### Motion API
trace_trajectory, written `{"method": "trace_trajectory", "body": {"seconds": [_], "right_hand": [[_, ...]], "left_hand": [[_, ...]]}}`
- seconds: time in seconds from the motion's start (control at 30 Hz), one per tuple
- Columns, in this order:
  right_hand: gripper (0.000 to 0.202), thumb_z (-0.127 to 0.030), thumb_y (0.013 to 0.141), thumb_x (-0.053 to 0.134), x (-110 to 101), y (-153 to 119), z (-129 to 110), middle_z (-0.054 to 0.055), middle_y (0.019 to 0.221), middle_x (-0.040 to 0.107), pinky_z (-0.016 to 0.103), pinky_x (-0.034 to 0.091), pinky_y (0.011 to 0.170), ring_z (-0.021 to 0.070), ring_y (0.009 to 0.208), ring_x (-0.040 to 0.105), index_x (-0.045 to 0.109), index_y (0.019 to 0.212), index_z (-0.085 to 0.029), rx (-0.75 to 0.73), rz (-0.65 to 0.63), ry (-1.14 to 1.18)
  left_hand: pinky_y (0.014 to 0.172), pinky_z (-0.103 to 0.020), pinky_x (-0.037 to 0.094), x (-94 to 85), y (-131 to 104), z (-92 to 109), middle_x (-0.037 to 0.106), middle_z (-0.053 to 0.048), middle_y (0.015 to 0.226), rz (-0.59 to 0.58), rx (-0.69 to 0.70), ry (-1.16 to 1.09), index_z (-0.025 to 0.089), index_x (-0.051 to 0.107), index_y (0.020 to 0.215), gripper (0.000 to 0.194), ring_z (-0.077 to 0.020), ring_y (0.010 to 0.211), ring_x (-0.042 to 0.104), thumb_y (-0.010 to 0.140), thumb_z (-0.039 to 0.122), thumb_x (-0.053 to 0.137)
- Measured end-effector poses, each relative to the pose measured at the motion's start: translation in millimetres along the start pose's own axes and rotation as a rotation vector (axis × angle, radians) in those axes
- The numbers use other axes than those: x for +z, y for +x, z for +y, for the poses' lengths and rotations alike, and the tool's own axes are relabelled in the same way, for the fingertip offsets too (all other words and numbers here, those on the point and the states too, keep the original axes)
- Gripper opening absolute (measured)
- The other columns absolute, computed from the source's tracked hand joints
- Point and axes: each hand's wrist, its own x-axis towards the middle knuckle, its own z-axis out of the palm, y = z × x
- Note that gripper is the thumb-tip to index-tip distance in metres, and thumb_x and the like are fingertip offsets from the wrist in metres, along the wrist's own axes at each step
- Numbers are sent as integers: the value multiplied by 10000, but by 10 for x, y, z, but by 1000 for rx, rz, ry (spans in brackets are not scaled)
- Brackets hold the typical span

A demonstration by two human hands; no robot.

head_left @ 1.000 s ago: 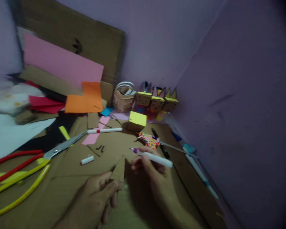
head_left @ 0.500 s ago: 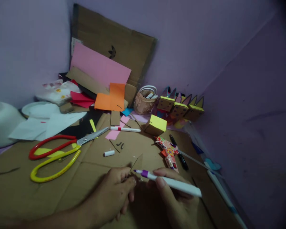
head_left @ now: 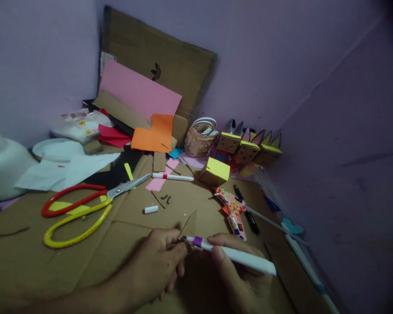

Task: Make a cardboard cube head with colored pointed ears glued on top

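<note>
Between the thumb and fingers of my left hand (head_left: 163,261) is a small pointed piece of cardboard (head_left: 189,223), its lower part hidden by the fingers. My right hand (head_left: 239,270) grips an uncapped purple marker (head_left: 242,256), white-barrelled, with its tip pointing left. That tip is at the edge of the cardboard piece, close to my left thumb; whether it touches I cannot tell. A white marker cap (head_left: 151,209) lies just beyond my left hand. Farther off, a red-banded white marker (head_left: 173,177) rests on the cardboard sheet (head_left: 124,244).
Large scissors (head_left: 118,192) with red and yellow handles lie at left. A flower-patterned glue gun (head_left: 232,209) and a black marker (head_left: 251,221) are at right. Behind stand a yellow-topped cardboard box (head_left: 215,172), a basket (head_left: 198,141) and several eared box figures (head_left: 249,150).
The purple marker has tilted slightly, and its tip has moved a little down and left against the cardboard piece. My left hand keeps its hold. The view has shifted slightly.
</note>
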Motion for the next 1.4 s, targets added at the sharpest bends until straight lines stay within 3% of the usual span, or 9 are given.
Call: {"method": "trace_trajectory", "body": {"seconds": [0.43,0.8,1.07,1.23,1.4], "right_hand": [[126,-113,759,616,-12,35,-45,24,636,713,200,514,472,146,515,665,690,828,-188,-78,-105,-91],[102,-168,784,613,21,76,1,26,599,697,185,476,399,137,462,628,706,820,-190,59,44,1],[108,-139,768,623,22,30,-53,21,614,707,197,503,453,148,506,657,703,811,-199,10,-75,12],[94,-171,781,618,13,65,-5,18,592,697,194,495,436,142,490,646,708,797,-197,41,25,-22],[84,-223,781,633,21,80,37,22,595,695,222,506,457,153,502,647,707,797,-188,104,135,-26]], "left_hand": [[251,-131,228,6,-24,18,396,94,347,-17,23,0,187,469,597,225,-49,257,309,801,259,407],[273,-138,229,-1,-12,24,356,94,324,-12,48,35,189,444,569,306,-47,259,288,801,389,435],[252,-135,232,3,-29,14,399,90,382,-21,48,-19,190,469,619,223,-52,276,318,740,377,462],[267,-135,232,4,-13,-12,348,86,341,-7,78,30,190,444,575,304,-49,274,292,752,437,441],[280,-144,263,3,-1,-23,434,66,452,1,63,43,177,488,662,265,-49,304,336,739,427,443]]}}
